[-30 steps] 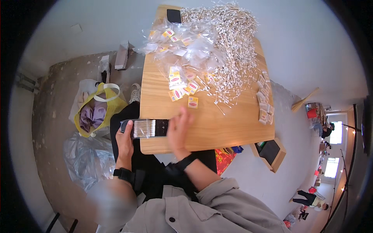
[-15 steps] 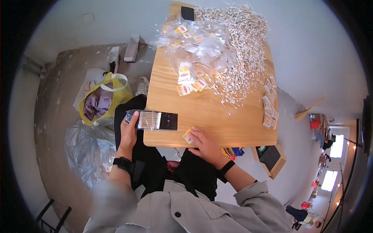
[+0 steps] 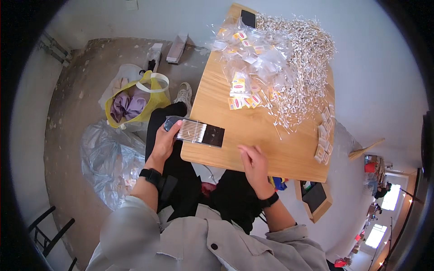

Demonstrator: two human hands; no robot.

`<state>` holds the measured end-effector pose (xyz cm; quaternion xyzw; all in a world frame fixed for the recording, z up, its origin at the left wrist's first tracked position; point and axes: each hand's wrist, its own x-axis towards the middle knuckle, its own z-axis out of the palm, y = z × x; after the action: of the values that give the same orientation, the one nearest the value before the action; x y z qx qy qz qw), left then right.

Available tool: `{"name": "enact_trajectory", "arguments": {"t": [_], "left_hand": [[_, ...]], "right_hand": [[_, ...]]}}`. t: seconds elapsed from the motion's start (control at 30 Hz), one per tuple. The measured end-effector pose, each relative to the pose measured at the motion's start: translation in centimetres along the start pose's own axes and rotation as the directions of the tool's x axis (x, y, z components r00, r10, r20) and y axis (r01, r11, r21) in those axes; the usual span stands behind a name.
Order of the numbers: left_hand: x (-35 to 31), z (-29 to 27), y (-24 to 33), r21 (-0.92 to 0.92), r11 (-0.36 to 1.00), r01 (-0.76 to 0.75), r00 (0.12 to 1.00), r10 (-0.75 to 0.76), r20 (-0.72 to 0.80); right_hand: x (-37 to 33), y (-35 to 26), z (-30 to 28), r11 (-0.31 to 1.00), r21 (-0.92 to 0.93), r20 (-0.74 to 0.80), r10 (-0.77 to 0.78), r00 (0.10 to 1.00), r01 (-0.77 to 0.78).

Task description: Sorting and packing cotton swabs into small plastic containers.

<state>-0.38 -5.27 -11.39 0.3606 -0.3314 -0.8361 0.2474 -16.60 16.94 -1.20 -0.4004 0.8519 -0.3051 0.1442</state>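
Observation:
My left hand (image 3: 165, 141) grips the end of a flat black tray (image 3: 214, 136) over the table's near left corner. A row of cotton swabs (image 3: 191, 131) lies side by side on it, partly under clear plastic film. At the table's near edge my right hand (image 3: 256, 166) is closed, its fingers curled; whatever they may hold is hidden. Beyond the hands, small yellow-and-white cards (image 3: 244, 101) lie beside a clear bag with a similar card (image 3: 238, 84). A large heap of loose cotton swabs (image 3: 309, 58) covers the far right part of the wooden table (image 3: 208, 99).
Clear plastic bags (image 3: 271, 63) pile up at the table's far left, near a black box (image 3: 248, 19). Packed swab bundles (image 3: 323, 140) line the right edge. On the floor are a yellow bag (image 3: 131, 101), a large clear sack (image 3: 106, 158) and an open carton (image 3: 316, 198).
My right hand has lifted off the yellow card, which no longer shows on the table, and its fingers have curled. The whole view has shifted; my left hand keeps its grip on the tray.

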Motion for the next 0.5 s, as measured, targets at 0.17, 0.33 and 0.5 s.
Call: {"name": "enact_trajectory", "arguments": {"t": [0.17,0.33,0.5], "left_hand": [[0.4,-0.5,-0.4,-0.037,0.999,0.002,1.0,0.0,0.029],[0.4,-0.5,-0.4,-0.037,0.999,0.023,0.999,-0.022,0.037],[0.4,-0.3,-0.4,-0.041,0.999,0.024,0.999,-0.022,0.035]], "right_hand": [[2.0,-1.5,3.8,0.925,0.377,-0.101,-0.008,0.995,0.046],[2.8,-1.6,6.5,0.877,0.461,-0.022,0.165,0.986,-0.137],[3.5,-1.4,9.1,0.782,0.594,-0.072,0.285,0.956,-0.188]]}}
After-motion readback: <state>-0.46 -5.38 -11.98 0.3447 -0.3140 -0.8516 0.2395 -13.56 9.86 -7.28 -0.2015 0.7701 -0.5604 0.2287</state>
